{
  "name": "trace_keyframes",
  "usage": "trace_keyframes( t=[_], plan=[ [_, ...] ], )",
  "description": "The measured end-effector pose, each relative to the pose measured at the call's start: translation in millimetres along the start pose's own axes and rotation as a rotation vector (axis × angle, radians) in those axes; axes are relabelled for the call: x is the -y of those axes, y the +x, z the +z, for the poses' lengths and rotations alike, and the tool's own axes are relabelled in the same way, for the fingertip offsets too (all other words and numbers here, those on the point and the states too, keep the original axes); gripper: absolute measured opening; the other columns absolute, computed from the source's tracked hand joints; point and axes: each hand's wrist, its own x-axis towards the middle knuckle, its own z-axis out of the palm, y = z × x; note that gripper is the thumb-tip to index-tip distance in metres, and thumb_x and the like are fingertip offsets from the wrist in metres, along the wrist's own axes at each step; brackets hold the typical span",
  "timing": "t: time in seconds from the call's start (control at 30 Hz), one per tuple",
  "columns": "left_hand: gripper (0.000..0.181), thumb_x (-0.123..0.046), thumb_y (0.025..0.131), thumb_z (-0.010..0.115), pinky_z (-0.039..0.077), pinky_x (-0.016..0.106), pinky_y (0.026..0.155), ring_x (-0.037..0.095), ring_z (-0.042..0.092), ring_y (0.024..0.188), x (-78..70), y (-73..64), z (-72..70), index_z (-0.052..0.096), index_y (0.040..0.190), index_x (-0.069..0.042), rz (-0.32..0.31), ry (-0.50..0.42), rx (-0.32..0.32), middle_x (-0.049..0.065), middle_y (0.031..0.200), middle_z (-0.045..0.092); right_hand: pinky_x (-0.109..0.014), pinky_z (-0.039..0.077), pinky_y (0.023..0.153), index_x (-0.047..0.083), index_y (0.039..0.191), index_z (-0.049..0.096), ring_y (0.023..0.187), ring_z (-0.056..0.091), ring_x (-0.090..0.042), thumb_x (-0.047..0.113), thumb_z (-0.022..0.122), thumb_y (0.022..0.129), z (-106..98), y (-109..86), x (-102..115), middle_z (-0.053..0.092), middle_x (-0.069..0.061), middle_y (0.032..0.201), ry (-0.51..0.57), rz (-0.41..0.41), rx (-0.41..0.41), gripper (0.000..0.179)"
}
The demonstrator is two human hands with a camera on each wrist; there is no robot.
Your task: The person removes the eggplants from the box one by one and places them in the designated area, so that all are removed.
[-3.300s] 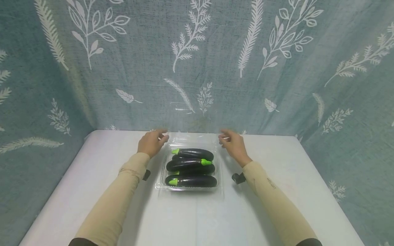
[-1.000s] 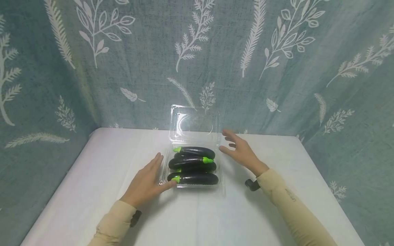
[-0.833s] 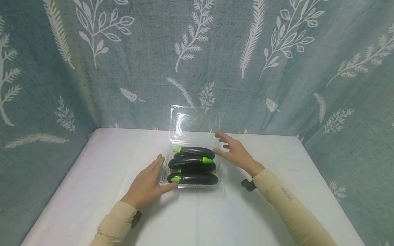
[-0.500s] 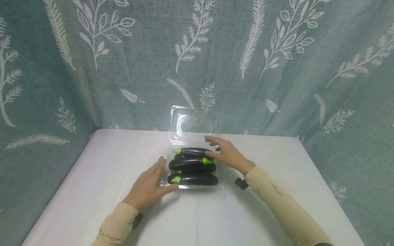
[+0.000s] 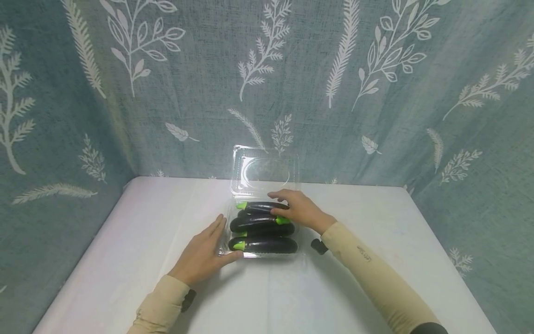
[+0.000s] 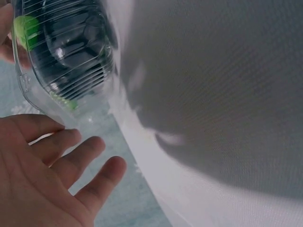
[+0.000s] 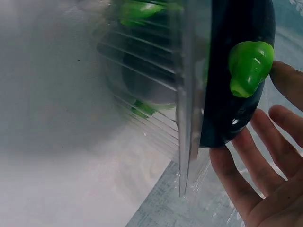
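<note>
A white desk (image 5: 292,297) fills the lower middle of the head view, its covering finely woven in the left wrist view, with a faint crease running toward the viewer. Around it hangs blue-green fabric (image 5: 200,69), printed with white fern fronds, leafy sprigs and single leaves; it rises behind the far edge and along both sides, with soft vertical folds toward the right.

Toward the back of the desk sits a clear plastic container (image 5: 267,255), its lid (image 5: 264,171) raised behind it and catching glare. Inside the tray lie dark, glossy eggplants (image 5: 263,245) with bright green caps, laid crosswise, some on top of others.

The left hand (image 5: 200,255) is spread at the container's left side, thumb reaching along the front rim. The right hand (image 5: 301,208) is over the back right of the tray, fingers parted and slightly bent about the end of the rear eggplant (image 5: 260,207), thumb near the cap of the middle one; how firmly it presses I cannot tell.

Beige sleeves (image 5: 363,264) cover both forearms, a small dark device (image 5: 320,246) shows under each wrist, and soft grey shadows fall on the white surface below the arms
</note>
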Motion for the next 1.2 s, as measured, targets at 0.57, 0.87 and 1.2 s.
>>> trace_keyframes(
  t=[0.57, 0.87, 1.2],
  plan=[
    [0.111, -0.074, 0.083, 0.066, 0.039, 0.051, 0.113, 0.039, 0.041, 0.142, 0.1, -0.8, 0.2, 0.035, 0.154, 0.005, 0.007, 0.005, -0.005, 0.018, 0.162, 0.031, -0.043, 0.045, 0.110, 0.003, 0.134, 0.066, 0.125, 0.059, -0.029, 0.027, 0.071, 0.097, 3.5, 8.0, -0.4, 0.067, -0.012, 0.131, -0.151, -0.075, 0.038, 0.044],
    [0.111, -0.074, 0.083, 0.065, 0.039, 0.052, 0.113, 0.039, 0.041, 0.142, -1.4, -1.0, -1.0, 0.034, 0.155, 0.004, 0.000, 0.008, 0.001, 0.018, 0.162, 0.031, -0.043, 0.045, 0.110, 0.003, 0.132, 0.066, 0.126, 0.056, -0.029, 0.027, 0.068, 0.100, 3.7, 5.8, 2.0, 0.065, -0.012, 0.133, -0.176, -0.068, 0.051, 0.040],
    [0.111, -0.074, 0.083, 0.066, 0.039, 0.053, 0.113, 0.041, 0.041, 0.141, -1.8, -1.2, -1.5, 0.033, 0.155, 0.004, -0.009, 0.009, 0.013, 0.018, 0.163, 0.030, -0.044, 0.048, 0.105, 0.007, 0.134, 0.065, 0.122, 0.058, -0.026, 0.029, 0.067, 0.100, 3.0, 3.9, 5.2, 0.066, -0.010, 0.131, -0.205, -0.047, 0.051, 0.041]
  ],
)
